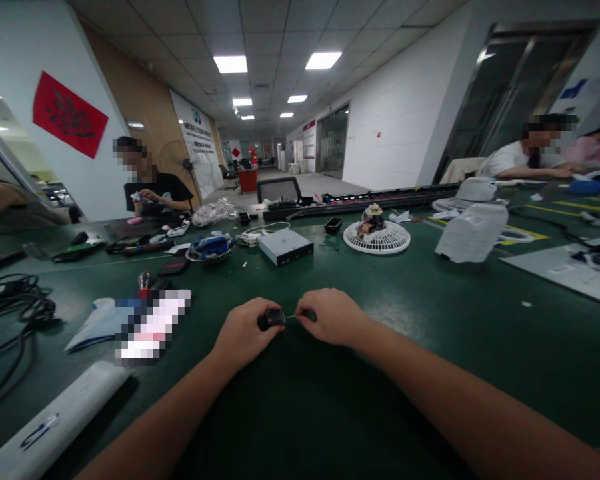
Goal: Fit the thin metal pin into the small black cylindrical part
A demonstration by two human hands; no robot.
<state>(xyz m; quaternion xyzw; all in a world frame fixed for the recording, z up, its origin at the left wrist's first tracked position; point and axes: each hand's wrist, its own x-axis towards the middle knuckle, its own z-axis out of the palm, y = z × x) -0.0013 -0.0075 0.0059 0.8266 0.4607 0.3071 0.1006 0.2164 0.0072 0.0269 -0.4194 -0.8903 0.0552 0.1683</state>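
My left hand (245,333) is closed around a small dark rounded part (271,319) just above the green table (330,400). A thin metal pin or wire sticks out of that part to the right. My right hand (330,317) pinches the end of this thin piece, fingers pressed together. Both hands meet at the middle of the table, close to my body. What the dark part is exactly I cannot make out.
A grey drive-like box (286,245) and a white fan grille with a motor (377,235) lie further back. A white fan housing (473,232) stands to the right, black cables (10,313) to the left, a white bar (55,420) near left. Other people sit at the far edges.
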